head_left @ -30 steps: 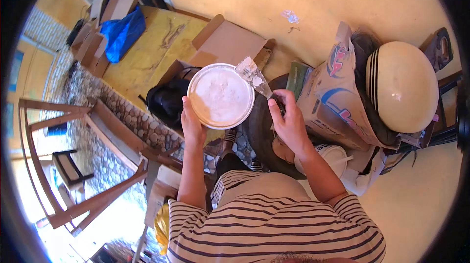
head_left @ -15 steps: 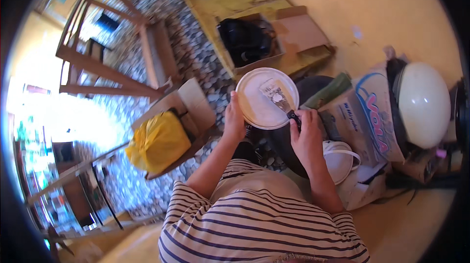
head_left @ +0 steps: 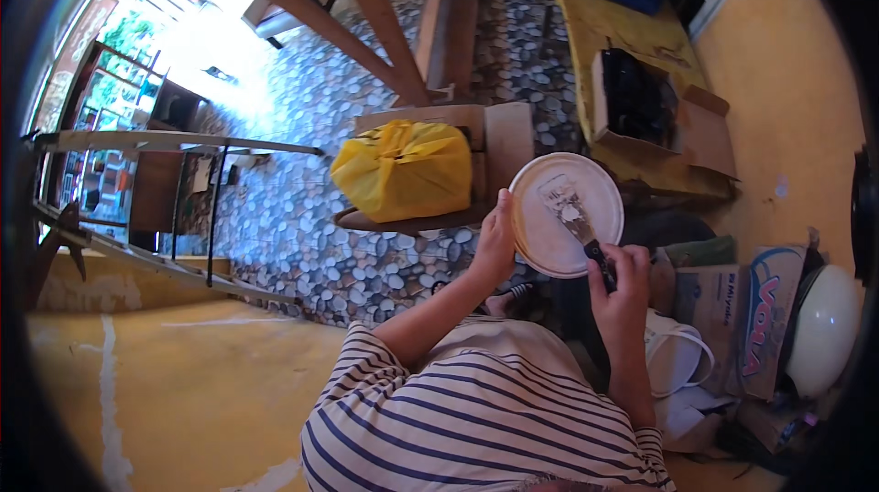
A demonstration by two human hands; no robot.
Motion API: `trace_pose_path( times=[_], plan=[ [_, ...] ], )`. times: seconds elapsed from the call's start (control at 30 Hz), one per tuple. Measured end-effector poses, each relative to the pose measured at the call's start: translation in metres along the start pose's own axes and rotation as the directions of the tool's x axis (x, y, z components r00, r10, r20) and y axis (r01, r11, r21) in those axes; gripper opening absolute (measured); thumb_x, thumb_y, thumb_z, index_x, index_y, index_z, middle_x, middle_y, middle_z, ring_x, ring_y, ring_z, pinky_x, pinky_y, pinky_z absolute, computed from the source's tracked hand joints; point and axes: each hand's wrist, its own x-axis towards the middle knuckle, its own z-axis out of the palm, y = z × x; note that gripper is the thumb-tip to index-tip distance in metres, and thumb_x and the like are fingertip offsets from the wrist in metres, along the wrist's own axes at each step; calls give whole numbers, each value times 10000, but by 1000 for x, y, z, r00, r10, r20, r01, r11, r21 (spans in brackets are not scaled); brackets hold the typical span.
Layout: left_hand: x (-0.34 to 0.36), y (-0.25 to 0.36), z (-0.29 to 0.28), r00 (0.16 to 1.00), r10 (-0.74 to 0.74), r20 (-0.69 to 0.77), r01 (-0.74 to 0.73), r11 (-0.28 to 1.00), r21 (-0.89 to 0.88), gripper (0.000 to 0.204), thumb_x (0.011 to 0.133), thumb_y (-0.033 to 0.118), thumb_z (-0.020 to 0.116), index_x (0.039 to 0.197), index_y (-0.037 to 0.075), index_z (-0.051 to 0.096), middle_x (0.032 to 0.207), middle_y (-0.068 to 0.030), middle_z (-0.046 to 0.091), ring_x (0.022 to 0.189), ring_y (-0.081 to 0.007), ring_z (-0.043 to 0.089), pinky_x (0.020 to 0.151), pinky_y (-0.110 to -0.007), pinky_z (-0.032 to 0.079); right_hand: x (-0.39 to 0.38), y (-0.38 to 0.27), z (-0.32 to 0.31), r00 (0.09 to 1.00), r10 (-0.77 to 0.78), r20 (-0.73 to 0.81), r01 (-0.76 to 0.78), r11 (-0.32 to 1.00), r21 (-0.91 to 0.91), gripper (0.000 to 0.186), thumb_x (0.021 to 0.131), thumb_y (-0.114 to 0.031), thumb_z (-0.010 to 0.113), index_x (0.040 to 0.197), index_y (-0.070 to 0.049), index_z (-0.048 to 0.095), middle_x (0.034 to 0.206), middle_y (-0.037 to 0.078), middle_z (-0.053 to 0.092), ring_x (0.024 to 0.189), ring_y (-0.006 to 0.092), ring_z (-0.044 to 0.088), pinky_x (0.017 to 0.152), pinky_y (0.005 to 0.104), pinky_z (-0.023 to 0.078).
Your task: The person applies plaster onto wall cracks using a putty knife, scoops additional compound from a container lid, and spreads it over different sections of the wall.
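My left hand (head_left: 495,243) grips a round, pale plastic lid (head_left: 601,202) by its left edge, thumb over the rim. In my right hand (head_left: 624,292) is a putty knife (head_left: 579,227), held by its black handle. Its metal blade lies over the inner face of the lid and carries a lump of white paste (head_left: 569,214). Whether the blade presses on the lid or hovers just above it, I cannot tell. A white bucket (head_left: 673,364) with a handle stands below my right forearm.
A yellow plastic bag (head_left: 403,172) rests on cardboard ahead to the left. Cartons (head_left: 774,309) and a cream helmet-like dome (head_left: 824,332) crowd the right side. An open box with a black item (head_left: 636,94) sits on a yellow bench (head_left: 595,34). Wooden frames (head_left: 366,25) stand farther off.
My view has swung left, so the surroundings sit differently and more yellow wall shows. Both hands keep their holds on the lid and the putty knife; more of the knife's handle shows now.
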Motion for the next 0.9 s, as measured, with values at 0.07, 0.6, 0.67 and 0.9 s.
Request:
trace_pose_path(
  times=[0.07, 0.6, 0.67, 0.9],
  plan=[
    [-15, 25, -13, 1000, -29, 4, 29, 998, -55, 526, 1033, 477, 413, 1173, 6, 600, 1053, -100, 686, 908, -172, 675, 793, -316, 549, -3, -25, 5, 1000, 3, 21, -3, 999, 34, 280, 865, -95, 700, 1111, -18, 590, 994, 138, 514, 849, 269, 574, 721, 369, 491],
    [-82, 182, -222, 964, 165, -208, -217, 941, -260, 513, 1043, 440, 395, 1315, 19, 501, 1198, -131, 637, 1045, -223, 655, 922, -372, 541, -7, -139, 170, 760, 213, 615, -650, 222, 727, 566, 1034, -520, 326, 1302, -36, 446, 1042, 87, 554, 778, 232, 664, 551, 345, 572],
    [-88, 194, -246, 923, 187, -337, -279, 927, -250, 513, 1046, 433, 387, 1320, 12, 493, 1222, -146, 621, 1068, -246, 644, 937, -389, 535, 8, -144, 194, 714, 149, 684, -694, 278, 664, 559, 1034, -516, 332, 1276, -34, 477, 1023, 75, 562, 796, 227, 657, 558, 356, 574],
    [-110, 229, -315, 712, 326, -623, -544, 816, -195, 536, 1044, 435, 396, 1303, -24, 493, 1233, -141, 615, 1089, -230, 633, 944, -361, 523, 74, -194, 280, 574, -37, 818, -779, 283, 559, 461, 1064, -417, 315, 1209, -22, 504, 911, 85, 584, 767, 180, 626, 609, 346, 580]
  ],
)
